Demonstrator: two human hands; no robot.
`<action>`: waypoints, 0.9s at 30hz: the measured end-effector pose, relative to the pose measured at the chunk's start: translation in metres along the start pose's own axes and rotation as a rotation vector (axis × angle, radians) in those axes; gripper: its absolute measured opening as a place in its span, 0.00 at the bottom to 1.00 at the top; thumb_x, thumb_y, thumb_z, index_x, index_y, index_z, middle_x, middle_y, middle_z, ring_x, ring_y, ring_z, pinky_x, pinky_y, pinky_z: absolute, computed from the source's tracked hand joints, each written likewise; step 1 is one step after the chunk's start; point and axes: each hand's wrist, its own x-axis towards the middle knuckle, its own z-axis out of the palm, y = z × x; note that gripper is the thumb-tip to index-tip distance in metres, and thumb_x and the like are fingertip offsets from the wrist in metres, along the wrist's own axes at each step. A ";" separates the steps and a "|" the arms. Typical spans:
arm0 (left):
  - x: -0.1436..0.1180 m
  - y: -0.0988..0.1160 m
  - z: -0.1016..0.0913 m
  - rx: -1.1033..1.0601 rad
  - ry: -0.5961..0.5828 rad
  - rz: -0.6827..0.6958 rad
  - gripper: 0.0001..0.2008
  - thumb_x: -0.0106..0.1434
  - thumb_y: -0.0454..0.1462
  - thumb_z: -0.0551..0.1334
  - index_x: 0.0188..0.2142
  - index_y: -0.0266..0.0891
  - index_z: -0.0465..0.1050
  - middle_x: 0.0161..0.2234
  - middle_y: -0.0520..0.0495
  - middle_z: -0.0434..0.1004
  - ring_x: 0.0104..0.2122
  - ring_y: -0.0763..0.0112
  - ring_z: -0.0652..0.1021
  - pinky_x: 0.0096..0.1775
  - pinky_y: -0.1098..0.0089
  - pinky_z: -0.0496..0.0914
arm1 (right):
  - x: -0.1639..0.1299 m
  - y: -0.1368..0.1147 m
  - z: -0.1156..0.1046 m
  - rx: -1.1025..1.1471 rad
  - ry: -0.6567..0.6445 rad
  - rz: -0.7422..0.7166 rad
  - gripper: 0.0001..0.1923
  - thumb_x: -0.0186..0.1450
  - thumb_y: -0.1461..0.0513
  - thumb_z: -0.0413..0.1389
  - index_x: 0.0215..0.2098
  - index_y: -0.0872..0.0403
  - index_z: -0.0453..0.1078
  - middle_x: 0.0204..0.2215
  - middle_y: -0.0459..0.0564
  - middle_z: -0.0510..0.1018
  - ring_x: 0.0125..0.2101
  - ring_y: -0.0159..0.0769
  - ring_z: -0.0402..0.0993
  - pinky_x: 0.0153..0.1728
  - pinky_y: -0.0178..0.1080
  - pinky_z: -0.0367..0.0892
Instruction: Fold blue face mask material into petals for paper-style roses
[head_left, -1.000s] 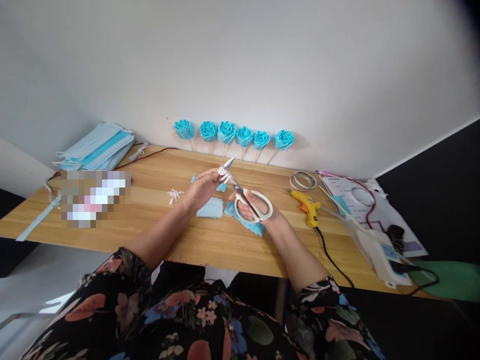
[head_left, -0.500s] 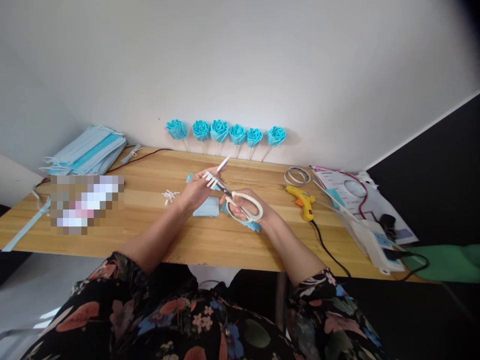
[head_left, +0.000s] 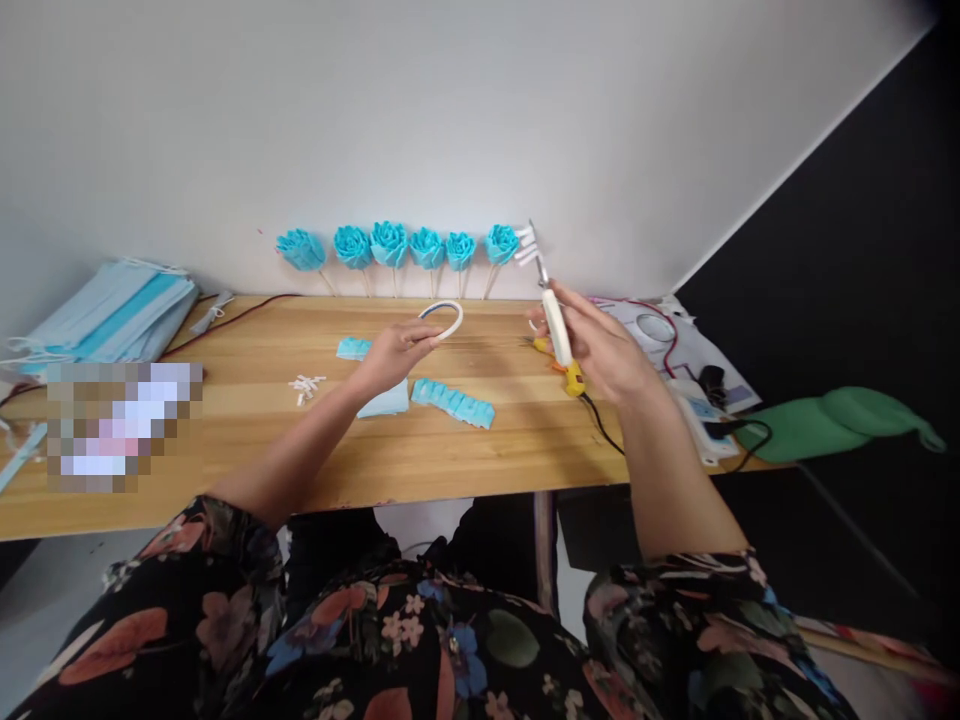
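My left hand (head_left: 394,357) is closed, pinching a thin roll of white tape (head_left: 452,326) above the table. In my right hand (head_left: 604,345) is a pair of scissors (head_left: 556,325) with white handles, blades pointing up and away. Several short white tape pieces (head_left: 527,246) cling to the blades. On the table between my hands lies a pleated blue strip (head_left: 454,402). Beside it, partly under my left hand, is a flat light-blue piece (head_left: 386,402). Another small blue piece (head_left: 352,348) shows behind my left wrist.
Several blue flowers (head_left: 388,243) on sticks lean against the wall. Small white bits (head_left: 306,387) lie left of my forearm. A stack of face masks (head_left: 112,308) sits far left. Right are a yellow glue gun (head_left: 574,380), a white power strip (head_left: 701,420) and a green item (head_left: 810,428).
The scissors have come away from my left hand and moved right and up, carrying the white tape pieces on the blades. The view has turned right. The pleated strip is now uncovered.
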 end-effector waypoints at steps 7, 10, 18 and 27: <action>0.061 -0.026 0.055 0.668 -0.374 0.200 0.07 0.64 0.35 0.63 0.34 0.38 0.82 0.36 0.40 0.82 0.41 0.57 0.78 0.51 0.60 0.66 | -0.082 0.020 -0.039 0.083 0.170 0.058 0.17 0.59 0.52 0.66 0.43 0.49 0.75 0.42 0.50 0.82 0.32 0.32 0.74 0.27 0.33 0.70; 0.073 -0.037 0.073 0.786 -0.438 0.155 0.09 0.64 0.34 0.62 0.40 0.37 0.81 0.45 0.38 0.81 0.48 0.57 0.78 0.54 0.61 0.67 | -0.101 0.027 -0.043 0.097 0.176 0.183 0.17 0.59 0.49 0.65 0.38 0.53 0.77 0.35 0.52 0.83 0.27 0.33 0.75 0.25 0.35 0.70; 0.034 0.010 0.019 0.529 -0.218 0.131 0.17 0.67 0.42 0.60 0.49 0.34 0.79 0.51 0.37 0.80 0.52 0.60 0.78 0.57 0.60 0.68 | -0.109 0.046 -0.037 -0.025 0.131 0.375 0.24 0.58 0.45 0.65 0.40 0.55 0.79 0.30 0.53 0.84 0.27 0.38 0.80 0.29 0.38 0.73; -0.082 0.054 -0.045 0.363 -0.364 -0.118 0.19 0.66 0.50 0.61 0.44 0.40 0.81 0.44 0.44 0.85 0.46 0.61 0.81 0.52 0.61 0.72 | -0.074 0.085 -0.014 -0.203 0.105 0.382 0.25 0.54 0.43 0.66 0.32 0.56 0.78 0.24 0.49 0.81 0.22 0.34 0.74 0.25 0.36 0.67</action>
